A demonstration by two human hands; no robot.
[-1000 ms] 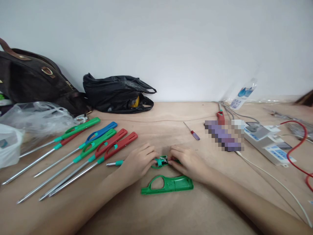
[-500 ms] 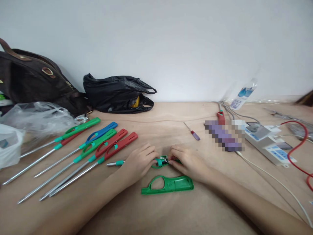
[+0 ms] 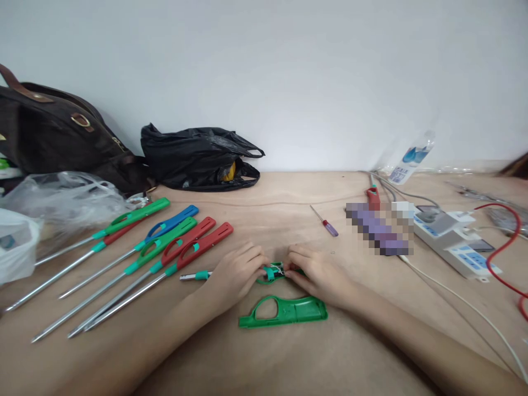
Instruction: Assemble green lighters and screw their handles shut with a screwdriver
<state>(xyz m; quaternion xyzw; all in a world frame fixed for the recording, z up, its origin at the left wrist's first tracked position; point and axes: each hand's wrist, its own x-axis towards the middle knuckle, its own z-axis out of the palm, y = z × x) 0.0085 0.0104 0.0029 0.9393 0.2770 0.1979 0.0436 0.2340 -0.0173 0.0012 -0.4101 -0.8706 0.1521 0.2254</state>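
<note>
An opened green long-neck gas lighter [image 3: 272, 273] lies between my hands, with a teal trigger, thin white wire and inner parts exposed. My left hand [image 3: 242, 268] is closed on its trigger end; the metal tube sticks out to the left past that wrist. At the handle end, my right hand [image 3: 314, 274] pinches with thumb and fingers, which hide whatever small part is there. Just in front lies a loose green handle half [image 3: 295, 311], its hollow inside facing up. Beyond the hands rests a small screwdriver [image 3: 329, 227] with a purple handle.
Several assembled lighters [image 3: 193, 250] in red, green and blue lie at left. Behind them are clear plastic bags [image 3: 70, 195], a dark bag [image 3: 61, 132] and a black plastic bag [image 3: 193, 157]. To the right are a power strip [image 3: 447, 242], cables and a plastic bottle [image 3: 412, 159].
Both hands stay at the opened lighter with almost the same grip. Only tiny finger shifts at the right hand show; the objects on the table remain in place.
</note>
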